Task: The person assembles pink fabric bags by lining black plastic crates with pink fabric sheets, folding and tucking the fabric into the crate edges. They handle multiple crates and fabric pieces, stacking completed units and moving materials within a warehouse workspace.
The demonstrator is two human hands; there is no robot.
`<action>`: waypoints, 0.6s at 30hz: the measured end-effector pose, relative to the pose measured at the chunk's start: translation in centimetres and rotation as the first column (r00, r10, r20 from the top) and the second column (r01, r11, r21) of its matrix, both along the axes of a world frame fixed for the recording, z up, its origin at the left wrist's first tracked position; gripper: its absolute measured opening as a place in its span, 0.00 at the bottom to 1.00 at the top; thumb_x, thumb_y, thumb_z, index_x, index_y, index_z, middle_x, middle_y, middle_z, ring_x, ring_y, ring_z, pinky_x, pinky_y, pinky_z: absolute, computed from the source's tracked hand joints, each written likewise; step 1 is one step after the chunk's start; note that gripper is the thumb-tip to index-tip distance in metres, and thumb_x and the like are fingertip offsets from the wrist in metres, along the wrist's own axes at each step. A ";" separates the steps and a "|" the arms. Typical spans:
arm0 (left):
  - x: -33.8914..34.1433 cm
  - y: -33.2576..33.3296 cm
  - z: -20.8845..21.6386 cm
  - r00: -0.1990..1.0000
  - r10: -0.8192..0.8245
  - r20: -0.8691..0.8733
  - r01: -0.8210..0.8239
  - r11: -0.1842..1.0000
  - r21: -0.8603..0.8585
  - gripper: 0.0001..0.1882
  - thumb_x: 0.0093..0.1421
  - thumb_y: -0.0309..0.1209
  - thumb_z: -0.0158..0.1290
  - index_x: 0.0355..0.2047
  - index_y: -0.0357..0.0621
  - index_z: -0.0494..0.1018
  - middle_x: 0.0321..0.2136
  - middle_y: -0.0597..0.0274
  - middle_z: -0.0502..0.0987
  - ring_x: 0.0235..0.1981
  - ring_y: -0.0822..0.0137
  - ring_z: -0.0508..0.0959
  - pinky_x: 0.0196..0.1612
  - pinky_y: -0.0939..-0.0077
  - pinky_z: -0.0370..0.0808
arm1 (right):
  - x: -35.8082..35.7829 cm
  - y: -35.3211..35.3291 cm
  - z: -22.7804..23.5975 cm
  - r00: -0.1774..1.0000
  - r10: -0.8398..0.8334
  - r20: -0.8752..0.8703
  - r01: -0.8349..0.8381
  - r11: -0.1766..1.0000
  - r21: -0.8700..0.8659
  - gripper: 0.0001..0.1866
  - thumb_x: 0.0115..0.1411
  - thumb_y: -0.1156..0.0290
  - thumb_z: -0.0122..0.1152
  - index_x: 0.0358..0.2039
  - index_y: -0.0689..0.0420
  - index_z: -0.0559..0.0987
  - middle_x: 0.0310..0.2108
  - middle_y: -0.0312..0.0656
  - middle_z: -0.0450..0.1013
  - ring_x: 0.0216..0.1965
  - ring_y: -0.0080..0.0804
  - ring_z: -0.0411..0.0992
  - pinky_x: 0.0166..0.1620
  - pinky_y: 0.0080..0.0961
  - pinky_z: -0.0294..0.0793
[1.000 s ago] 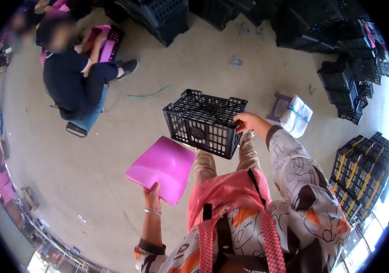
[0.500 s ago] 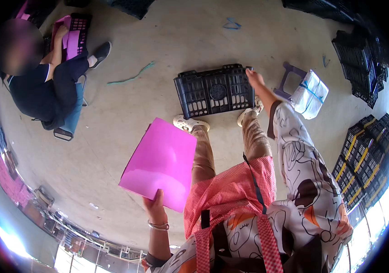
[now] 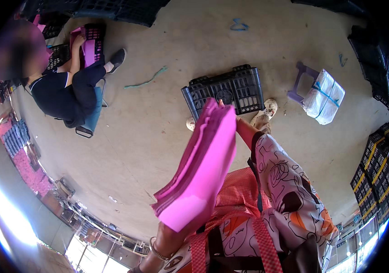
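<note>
A thick stack of bright pink sheets [image 3: 199,168] is held up in front of me, bent lengthwise with its layered edges fanned toward the left. My left hand [image 3: 171,236] grips the near end, its fingers mostly hidden under the stack. At the far end my right hand [image 3: 240,123] is closed on the stack's edge, a fingertip showing beside the top; the rest lies behind the sheets. Just beyond stands a black slatted plastic crate [image 3: 249,88] on the floor by my feet, partly covered by the stack's far end.
To the right of the crate are a purple stool [image 3: 297,84] and a white package [image 3: 324,98] tied with blue string. Stacked black crates [image 3: 376,168] line the right. At the left a person [image 3: 67,98] sits beside a crate of pink sheets [image 3: 95,43]. Green string [image 3: 146,78] lies on the floor.
My right hand has left the crate's right edge and come to the stack. The pink sheets, flat before, are now raised, turned and bent between both hands.
</note>
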State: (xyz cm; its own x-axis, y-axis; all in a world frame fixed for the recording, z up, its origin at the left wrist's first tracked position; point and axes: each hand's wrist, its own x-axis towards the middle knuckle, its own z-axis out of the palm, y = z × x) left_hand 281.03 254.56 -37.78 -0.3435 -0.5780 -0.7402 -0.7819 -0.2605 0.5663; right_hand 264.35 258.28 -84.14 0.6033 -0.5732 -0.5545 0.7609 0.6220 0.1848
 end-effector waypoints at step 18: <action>0.2 -4.5 -25.3 0.923 0.248 -0.295 -0.139 0.928 0.345 0.18 0.57 0.30 0.57 0.45 0.34 0.67 0.36 0.61 0.75 0.37 0.70 0.75 0.42 0.76 0.75 | -17.9 10.3 3.3 0.761 0.031 -0.648 -0.019 1.000 0.025 0.29 0.55 0.60 0.63 0.54 0.60 0.67 0.48 0.44 0.71 0.48 0.34 0.71 0.53 0.32 0.69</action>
State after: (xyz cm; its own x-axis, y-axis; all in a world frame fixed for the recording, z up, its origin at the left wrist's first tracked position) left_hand 281.27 250.07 -63.06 -0.5027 -0.4169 -0.7573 -0.4813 -0.5927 0.6458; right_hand 246.45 268.55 -80.87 0.1108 -0.5505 -0.8274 0.6871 0.6440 -0.3364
